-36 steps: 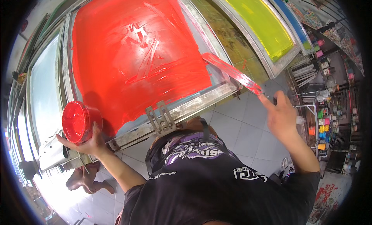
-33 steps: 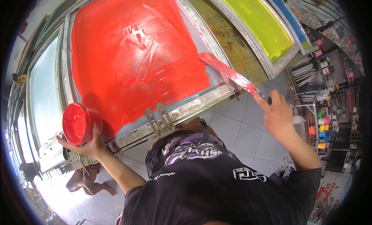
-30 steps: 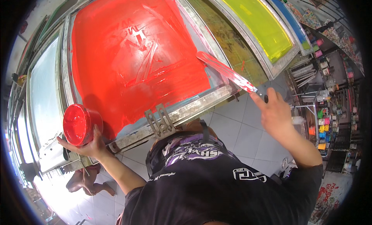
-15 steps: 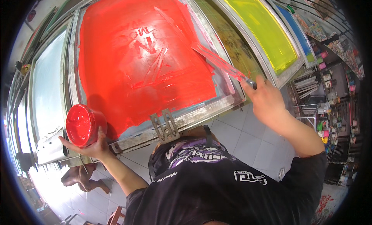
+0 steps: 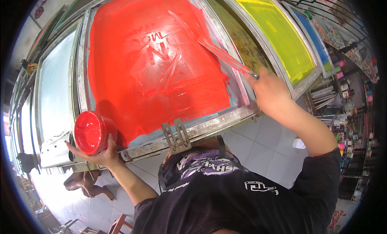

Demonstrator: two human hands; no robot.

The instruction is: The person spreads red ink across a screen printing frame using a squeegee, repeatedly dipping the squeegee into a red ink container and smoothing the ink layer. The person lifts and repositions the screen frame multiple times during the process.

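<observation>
A screen-printing frame point(image 5: 209, 127) lies before me, its mesh spread with thick red ink point(image 5: 125, 69). Darker lettering shows through the ink near the middle. My right hand point(image 5: 272, 91) grips the dark handle of an ink spatula point(image 5: 224, 55), whose long blade is coated red. The blade slants over the right part of the inked mesh; whether its tip touches the ink I cannot tell. At the frame's near left corner, my left hand point(image 5: 102, 156) cradles a round tub point(image 5: 110, 130) of red ink, tilted with its mouth toward me.
A metal hinge clamp point(image 5: 176, 136) sits on the frame's near edge. To the left is a pale screen point(image 5: 56, 89); to the right, a yellow screen point(image 5: 278, 40) and a blue one point(image 5: 312, 34). Shelves with bottles point(image 5: 346, 113) stand far right. Someone's bare legs point(image 5: 86, 183) show lower left.
The spatula and my right hand have moved a little farther away and to the left over the red screen. The view has shifted slightly. My left hand keeps holding the tub at the corner.
</observation>
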